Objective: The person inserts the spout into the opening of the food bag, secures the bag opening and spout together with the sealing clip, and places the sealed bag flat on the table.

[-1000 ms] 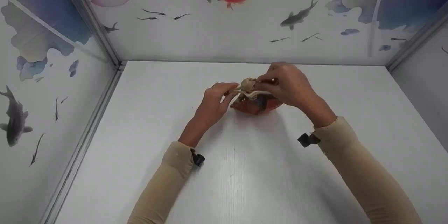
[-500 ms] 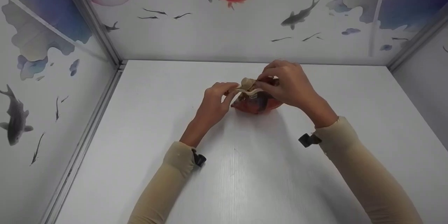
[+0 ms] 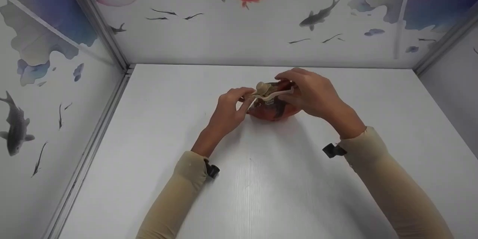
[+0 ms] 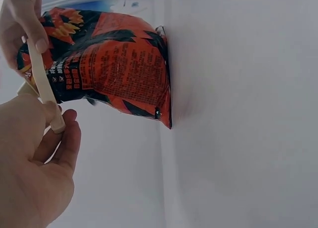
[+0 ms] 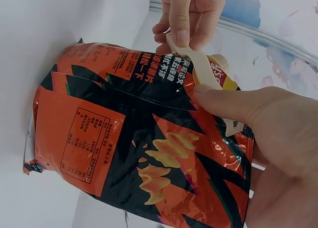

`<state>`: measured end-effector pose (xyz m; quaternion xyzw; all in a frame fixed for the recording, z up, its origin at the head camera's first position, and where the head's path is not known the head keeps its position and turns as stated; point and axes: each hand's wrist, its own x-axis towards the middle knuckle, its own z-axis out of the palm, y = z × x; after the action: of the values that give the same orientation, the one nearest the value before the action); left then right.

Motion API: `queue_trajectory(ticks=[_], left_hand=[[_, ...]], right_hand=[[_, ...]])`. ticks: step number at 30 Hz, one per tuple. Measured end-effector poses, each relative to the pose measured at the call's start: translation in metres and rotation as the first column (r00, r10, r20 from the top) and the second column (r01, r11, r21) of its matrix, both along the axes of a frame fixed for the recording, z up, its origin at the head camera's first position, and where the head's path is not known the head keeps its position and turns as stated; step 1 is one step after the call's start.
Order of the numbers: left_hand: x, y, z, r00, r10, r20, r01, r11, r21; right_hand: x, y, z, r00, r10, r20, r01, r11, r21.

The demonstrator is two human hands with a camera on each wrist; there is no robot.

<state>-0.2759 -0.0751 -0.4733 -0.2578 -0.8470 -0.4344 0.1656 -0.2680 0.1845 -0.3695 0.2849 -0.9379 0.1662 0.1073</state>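
A red and black chip bag (image 3: 267, 112) stands upright on the white table, its printed side showing in the left wrist view (image 4: 124, 64). Across its top lies a cream bag clip (image 3: 276, 94) with a round cap (image 3: 263, 88). My left hand (image 3: 229, 107) pinches the clip's left end between thumb and fingers. At the other side, my right hand (image 3: 317, 91) grips the top of the bag, fingers behind it. In the right wrist view, the right thumb (image 5: 223, 101) lies over the clip (image 5: 198, 64).
The white tabletop (image 3: 246, 186) runs to a back wall (image 3: 209, 44) printed with fish, just behind the bag. A side wall (image 3: 44, 112) with a metal frame stands on the left, another on the right. Small black cameras (image 3: 213, 171) sit at both wrists.
My right hand has shifted slightly right and spread its fingers wider over the bag's top, so more of the clip's right end shows. The left hand has stayed in place.
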Motion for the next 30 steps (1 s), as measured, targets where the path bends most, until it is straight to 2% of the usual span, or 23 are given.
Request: queue_trajectory(ticks=[3, 9, 15, 20, 26, 30], left_hand=[[0.001, 0.001, 0.001, 1.0, -0.031, -0.001, 0.031, 0.999, 0.019], [0.001, 0.007, 0.003, 0.995, -0.083, -0.049, 0.086, 0.994, 0.063], [0.0, 0.012, 0.003, 0.988, -0.117, -0.097, 0.123, 0.991, 0.054], [0.0, 0.016, 0.002, 0.985, -0.119, -0.122, 0.128, 0.99, 0.063], [0.001, 0.019, 0.001, 0.986, -0.084, -0.146, 0.095, 0.993, 0.071], [0.002, 0.02, 0.001, 0.985, -0.071, -0.159, 0.084, 0.994, 0.076]], right_hand=[[0.0, 0.001, -0.001, 1.0, 0.018, 0.002, -0.018, 1.0, -0.024], [0.0, 0.003, -0.001, 0.999, 0.046, -0.015, -0.047, 0.997, -0.056], [-0.001, 0.003, -0.002, 0.996, 0.084, -0.041, -0.087, 0.993, -0.077], [-0.001, 0.002, -0.002, 0.992, 0.112, -0.051, -0.116, 0.988, -0.101], [-0.002, 0.004, -0.003, 0.984, 0.165, -0.067, -0.173, 0.974, -0.148], [-0.003, 0.005, -0.004, 0.98, 0.181, -0.081, -0.191, 0.972, -0.139]])
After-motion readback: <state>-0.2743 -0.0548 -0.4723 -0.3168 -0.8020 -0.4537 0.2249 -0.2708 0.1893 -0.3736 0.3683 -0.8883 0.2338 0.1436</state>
